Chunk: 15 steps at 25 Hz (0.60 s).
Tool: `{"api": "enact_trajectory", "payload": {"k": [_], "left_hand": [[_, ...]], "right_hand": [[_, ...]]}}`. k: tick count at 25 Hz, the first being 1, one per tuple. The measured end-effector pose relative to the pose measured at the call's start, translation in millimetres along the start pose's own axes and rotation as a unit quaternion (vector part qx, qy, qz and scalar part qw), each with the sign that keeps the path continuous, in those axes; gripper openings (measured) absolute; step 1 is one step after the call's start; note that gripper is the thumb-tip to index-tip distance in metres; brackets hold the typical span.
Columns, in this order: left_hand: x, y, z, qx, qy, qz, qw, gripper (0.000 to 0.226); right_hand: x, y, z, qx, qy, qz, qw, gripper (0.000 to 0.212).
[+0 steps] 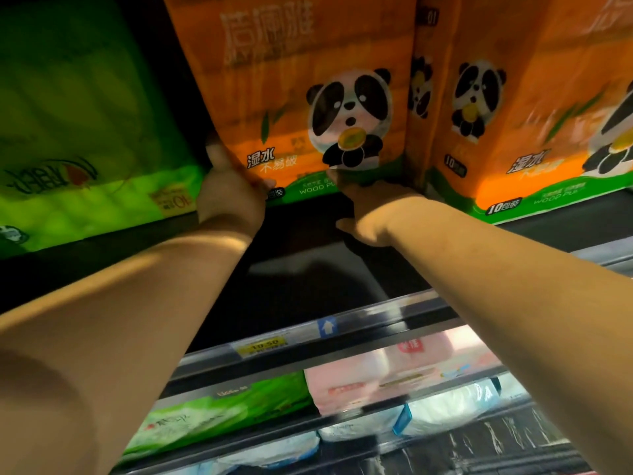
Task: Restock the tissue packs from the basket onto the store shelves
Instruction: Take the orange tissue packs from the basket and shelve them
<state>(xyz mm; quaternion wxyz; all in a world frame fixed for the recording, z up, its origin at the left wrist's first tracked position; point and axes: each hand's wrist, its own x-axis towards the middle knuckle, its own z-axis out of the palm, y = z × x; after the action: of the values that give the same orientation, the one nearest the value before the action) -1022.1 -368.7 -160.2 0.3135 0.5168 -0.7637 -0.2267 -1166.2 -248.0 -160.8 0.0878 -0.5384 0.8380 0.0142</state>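
Nearest to me, below my forearms, the lower shelves are packed: a green pack (226, 411) on the left, a pink pack (363, 382) beside it, and pale white-and-blue packs (455, 409) further right, all behind dark rails. Above them runs the front edge of my shelf (308, 269), with a yellow price tag (263, 346) and a blue arrow label (327, 327) on its strip. The dark shelf board beyond that edge lies bare between my arms, so the open room is right there in the middle. My left hand (229, 197) grips the lower left corner of the orange panda tissue pack (301, 97), thumb up along its side and fingers curled round the bottom. My right hand (370, 207) holds the same pack under its lower right part, fingertips pressed at the green band; its palm is turned away from me, so how far the fingers wrap I cannot tell. The pack stands tilted at the back of the shelf, its bottom edge at or just above the board; blur hides which. On its right a second orange panda pack (486, 108) stands touching it, leaving no room that side. On the left a big green pack (78, 132) sits close, with a narrow dark gap between them.
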Motion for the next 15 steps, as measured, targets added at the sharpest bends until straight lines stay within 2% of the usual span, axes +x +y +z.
{"api": "enact_trajectory", "payload": {"k": [4, 7, 10, 12, 15], "left_hand": [[11.0, -5.6, 4.7, -0.003, 0.021, 0.034, 0.999, 0.076], [15.5, -7.1, 6.5, -0.012, 0.019, 0.042, 0.999, 0.08], [23.6, -9.4, 10.1, -0.019, 0.032, 0.046, 0.998, 0.08], [26.8, -10.8, 13.6, -0.008, 0.041, 0.042, 0.998, 0.082], [32.6, -11.5, 18.3, -0.01, 0.042, 0.045, 0.998, 0.084]], "right_hand": [[8.2, 2.4, 4.9, -0.004, 0.013, 0.011, 1.0, 0.078], [18.5, 6.6, 10.9, -0.025, 0.022, 0.023, 0.999, 0.078], [20.5, 8.8, 8.4, -0.058, 0.117, 0.016, 0.991, 0.07], [20.5, 7.4, 2.9, -0.051, 0.144, 0.003, 0.988, 0.067], [23.8, 5.5, 5.9, -0.052, 0.103, 0.008, 0.993, 0.065]]}}
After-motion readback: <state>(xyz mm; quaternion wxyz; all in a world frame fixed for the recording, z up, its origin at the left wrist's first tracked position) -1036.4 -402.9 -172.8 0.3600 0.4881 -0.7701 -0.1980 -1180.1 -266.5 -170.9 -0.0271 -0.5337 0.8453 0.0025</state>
